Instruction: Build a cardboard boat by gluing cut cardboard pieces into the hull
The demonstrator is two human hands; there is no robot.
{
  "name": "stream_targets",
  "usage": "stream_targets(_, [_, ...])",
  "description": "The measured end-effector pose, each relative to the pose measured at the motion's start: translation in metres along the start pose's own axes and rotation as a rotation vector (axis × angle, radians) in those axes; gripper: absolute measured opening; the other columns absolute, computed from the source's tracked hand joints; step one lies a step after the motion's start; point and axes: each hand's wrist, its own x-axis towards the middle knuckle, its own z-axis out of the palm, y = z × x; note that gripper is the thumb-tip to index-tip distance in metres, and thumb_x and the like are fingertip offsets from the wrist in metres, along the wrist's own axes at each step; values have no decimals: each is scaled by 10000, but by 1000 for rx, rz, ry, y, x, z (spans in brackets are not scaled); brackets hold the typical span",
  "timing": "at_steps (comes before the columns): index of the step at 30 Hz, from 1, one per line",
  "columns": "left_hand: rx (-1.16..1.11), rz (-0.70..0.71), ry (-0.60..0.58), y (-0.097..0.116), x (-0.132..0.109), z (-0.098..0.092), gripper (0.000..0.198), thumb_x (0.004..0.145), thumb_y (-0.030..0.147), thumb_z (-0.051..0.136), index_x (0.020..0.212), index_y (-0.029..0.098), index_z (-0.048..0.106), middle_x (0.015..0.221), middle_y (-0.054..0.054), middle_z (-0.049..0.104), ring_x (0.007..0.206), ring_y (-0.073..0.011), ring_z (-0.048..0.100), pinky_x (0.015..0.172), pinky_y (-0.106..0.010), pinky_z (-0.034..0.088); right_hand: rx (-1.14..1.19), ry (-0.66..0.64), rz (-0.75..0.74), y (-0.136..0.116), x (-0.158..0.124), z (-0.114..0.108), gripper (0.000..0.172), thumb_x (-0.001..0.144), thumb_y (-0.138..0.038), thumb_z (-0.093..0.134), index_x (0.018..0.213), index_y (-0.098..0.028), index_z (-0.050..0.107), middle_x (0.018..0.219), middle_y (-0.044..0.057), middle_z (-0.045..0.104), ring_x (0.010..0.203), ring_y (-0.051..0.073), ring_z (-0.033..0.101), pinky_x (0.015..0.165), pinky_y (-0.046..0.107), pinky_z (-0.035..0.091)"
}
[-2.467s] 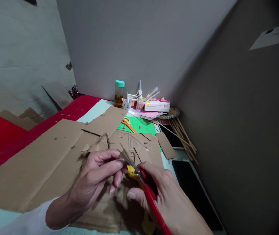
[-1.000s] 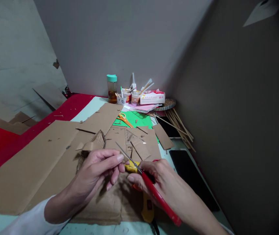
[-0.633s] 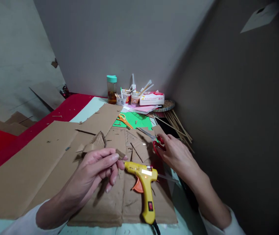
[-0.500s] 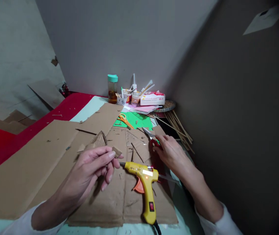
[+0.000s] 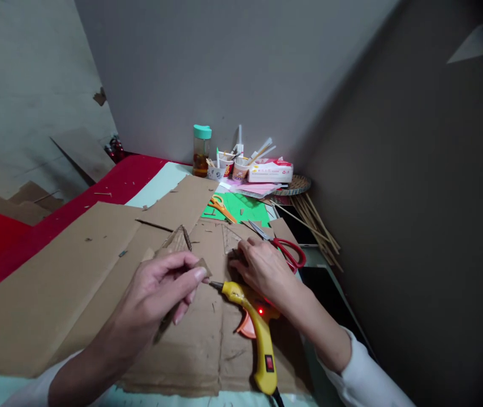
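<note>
My left hand (image 5: 160,288) is closed in a pinch on a small cardboard piece (image 5: 203,264), held just above the nozzle of a yellow hot glue gun (image 5: 255,328). The gun lies on a cardboard sheet (image 5: 207,350) with its red light on. My right hand (image 5: 262,268) rests palm down on the cardboard beyond the gun. Its fingers are bent and their tips touch loose cardboard bits; it grips nothing. Red-handled scissors (image 5: 288,251) lie on the table just right of that hand.
Large cardboard sheets (image 5: 55,282) cover a red cloth (image 5: 4,237) at left. Orange scissors (image 5: 220,206) lie on green paper (image 5: 244,210). At the back stand a teal-capped bottle (image 5: 201,150), cups of sticks (image 5: 228,167) and a tissue box (image 5: 271,171). Bamboo sticks (image 5: 318,226) and a dark screen (image 5: 326,288) lie at right.
My right hand carried the red scissors away to the right, laid them down and came back over the cardboard. The glue gun is now uncovered. My left hand kept its pinch.
</note>
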Motion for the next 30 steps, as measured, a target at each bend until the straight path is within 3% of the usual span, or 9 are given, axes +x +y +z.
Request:
stream_targets(6, [95,124,32,0,2,0,266,837,263,694,581,214,643,653,-58,605,898,-231,632,657,-233,503,-18,-13,35,-1,5,13,170,969,-160,526,1054,-118,668,938,135,757,804,249,716,615,322,372])
stream_targets(10, [-42,84,88,2,5,-1,275,801,238,736,559,192,614,804,-39,653,657,-128,580,570,-213,489,-21,-4,86,0,4,8,210,968,-139,499,1108,-113,654,951,144,772,807,255,729,592,323,343])
stream_targets(13, [-84,79,117,4,5,0,307,805,231,752,556,185,578,731,-25,637,673,-120,591,585,-186,498,-13,-5,113,6,2,-2,195,994,-167,495,1086,-157,667,968,120,781,843,243,738,587,305,346])
stream_targets(18, [-159,66,132,8,4,6,262,758,243,811,730,207,553,712,15,664,572,-119,589,477,-196,501,-30,0,167,18,-2,-13,203,1039,-237,503,1065,-156,687,939,119,775,875,253,739,621,298,413])
stream_targets(23, [-143,102,139,6,7,6,216,779,250,808,900,173,646,834,-12,726,575,-93,610,522,-186,530,-29,-44,162,11,-1,-7,276,1008,-407,642,1079,-145,690,1022,69,741,927,214,717,791,358,574])
stream_targets(30, [-134,130,108,3,7,3,167,812,231,781,967,178,747,835,7,705,583,-69,625,583,-168,520,-16,-71,168,18,7,4,252,1024,-349,642,1183,-157,673,1141,74,709,967,206,710,846,401,611])
